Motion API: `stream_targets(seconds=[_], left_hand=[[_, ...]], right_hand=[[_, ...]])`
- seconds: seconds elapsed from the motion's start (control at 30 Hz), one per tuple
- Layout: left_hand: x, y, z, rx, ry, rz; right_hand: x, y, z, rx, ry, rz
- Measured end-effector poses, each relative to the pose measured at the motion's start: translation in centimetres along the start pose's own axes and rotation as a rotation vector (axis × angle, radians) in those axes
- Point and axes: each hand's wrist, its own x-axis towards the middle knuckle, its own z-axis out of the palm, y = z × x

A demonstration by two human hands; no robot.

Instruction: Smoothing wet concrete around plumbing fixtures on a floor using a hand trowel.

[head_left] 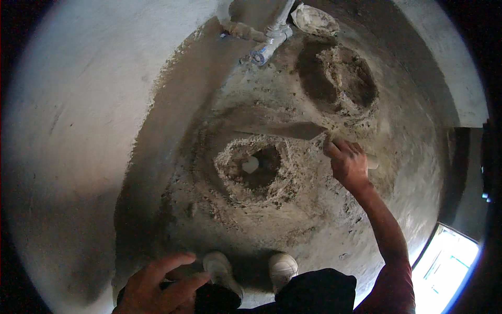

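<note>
My right hand (349, 163) is closed around the handle of a trowel (295, 130), its long pointed blade reaching left. That blade lies over the far side of a rough-edged hole (269, 166) in the floor. Inside this hole shows a pale round spot (250, 165); I cannot make out what it is. At the lower left, my left hand (164, 285) hangs in front of my legs with its fingers apart and nothing in it. Grey crumbly mortar (230, 209) rings the hole.
Farther right is a second rough pit (361, 86) with broken edges. A grey pipe (272, 42) with a capped end comes down near the far wall, beside a dirty whitish bag-like thing (315, 21). A plastered wall (78, 131) rises on the left. My shoes (283, 267) stand on the near floor; a bright opening (449, 267) is at right.
</note>
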Motion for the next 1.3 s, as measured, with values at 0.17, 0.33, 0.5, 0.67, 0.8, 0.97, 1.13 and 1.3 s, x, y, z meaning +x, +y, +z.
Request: stream_targets(seconds=[0.17, 0.33, 0.5, 0.67, 0.8, 0.97, 1.13, 1.3], left_hand=[[0.1, -0.9, 0.5, -0.052, 0.018, 0.090], [0.2, -0.7, 0.1, -0.033, -0.018, 0.131], [0.1, -0.1, -0.1, 0.020, -0.030, 0.116], [-0.2, -0.1, -0.3, 0.039, -0.020, 0.075], [0.0, -0.8, -0.3, -0.418, -0.074, -0.295], [-0.8, -1.8, 0.5, -0.115, 0.041, 0.096], [-1.1, -0.3, -0.3, -0.117, 0.032, -0.064], [-2.4, -2.1, 0.5, -0.044, 0.106, 0.061]], right_hand=[[-2.2, 1.7, -0.2, 0.056, 0.109, 0.041], [-0.9, 1.2, 0.7, 0.103, 0.004, 0.196], [2.0, -1.4, 1.1, 0.055, -0.053, 0.065], [5.6, -3.2, 1.0, 0.027, -0.096, -0.107], [7.5, -1.6, -0.4, -0.015, -0.004, -0.287], [11.7, -1.5, -1.7, -0.006, -0.040, -0.185], [14.9, -3.8, 1.9, -0.124, 0.074, -0.369], [16.2, -5.8, 1.7, -0.048, -0.048, -0.553]])
